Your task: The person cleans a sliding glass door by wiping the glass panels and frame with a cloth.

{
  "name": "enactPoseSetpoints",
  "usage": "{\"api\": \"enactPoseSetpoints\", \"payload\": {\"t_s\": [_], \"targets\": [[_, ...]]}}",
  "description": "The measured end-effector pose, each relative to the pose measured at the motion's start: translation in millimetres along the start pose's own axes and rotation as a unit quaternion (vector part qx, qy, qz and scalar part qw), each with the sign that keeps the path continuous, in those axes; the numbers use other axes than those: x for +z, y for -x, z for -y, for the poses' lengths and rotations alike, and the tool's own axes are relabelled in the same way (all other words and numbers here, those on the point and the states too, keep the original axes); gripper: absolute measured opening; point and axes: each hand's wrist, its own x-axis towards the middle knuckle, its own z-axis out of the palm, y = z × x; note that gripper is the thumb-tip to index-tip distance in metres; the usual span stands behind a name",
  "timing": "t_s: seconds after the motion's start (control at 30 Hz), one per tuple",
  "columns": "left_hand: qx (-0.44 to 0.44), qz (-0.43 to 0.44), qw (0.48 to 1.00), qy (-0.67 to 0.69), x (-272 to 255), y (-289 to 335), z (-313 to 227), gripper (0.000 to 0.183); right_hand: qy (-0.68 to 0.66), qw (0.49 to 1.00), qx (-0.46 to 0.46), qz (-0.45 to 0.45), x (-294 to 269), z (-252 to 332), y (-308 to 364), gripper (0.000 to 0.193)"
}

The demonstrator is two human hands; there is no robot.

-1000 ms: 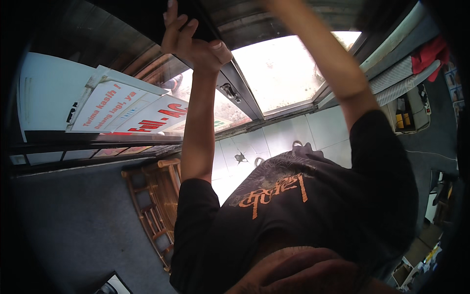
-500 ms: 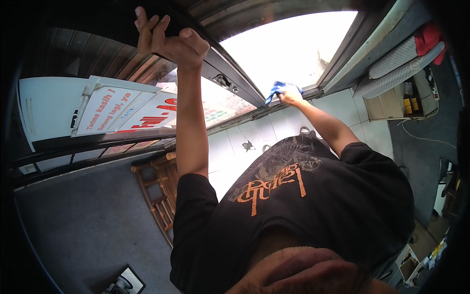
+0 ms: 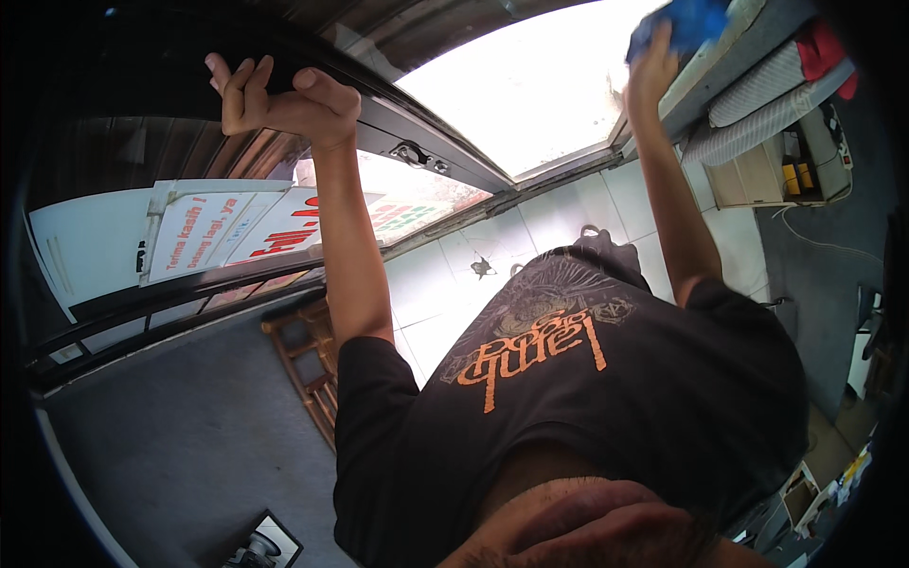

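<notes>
Since prev. frame: R hand (image 3: 651, 80) up from the low sill area to upper R of view w/ the crumpled bright-blue fabric cloth (image 3: 689, 26); L hand (image 3: 284, 106) also a bit further L. R grip closed on the cloth, fingers round its near side; cloth sticks out past the fingertips, long axis approx. low-L to up-R, edges blurred. R hand has it, L well apart. L grip: fingers spread, part-curled, nothing seen in it, by the dark metal door frame (image 3: 469, 172); contact can't tell. Bright white pane (image 3: 530, 85) btwn hands; grey-white striped padded rolls (image 3: 748, 134) R of R forearm, white tiled floor (image 3: 540, 222) below.
</notes>
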Motion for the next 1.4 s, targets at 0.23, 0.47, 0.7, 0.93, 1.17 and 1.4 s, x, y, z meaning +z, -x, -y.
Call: {"api": "enactPoseSetpoints", "payload": {"t_s": [0.23,0.47,0.7,0.93,1.17,1.4], "targets": [[-0.006,0.014,1.0,-0.003,7,-2,-4,0.033,0.215,0.852,-0.477,0.019,198,144,17,0.065],[-0.001,0.016,1.0,-0.021,2,-1,-2,0.035,0.345,0.675,-0.499,0.42,128,-31,168,0.07],[0.017,0.044,0.997,-0.066,-4,-4,-1,0.035,0.395,0.591,-0.376,0.594,-61,-175,133,0.047],[0.026,0.066,0.988,-0.134,-10,-1,-2,0.041,0.567,0.646,-0.269,0.435,-181,-164,32,0.05],[0.068,0.088,0.976,-0.189,-12,-14,-9,0.037,0.419,0.887,-0.15,0.124,-148,-187,13,0.059],[0.081,0.096,0.97,-0.21,-3,-18,-13,0.039,0.233,0.868,0.406,-0.167,-57,-253,105,0.075]]}}
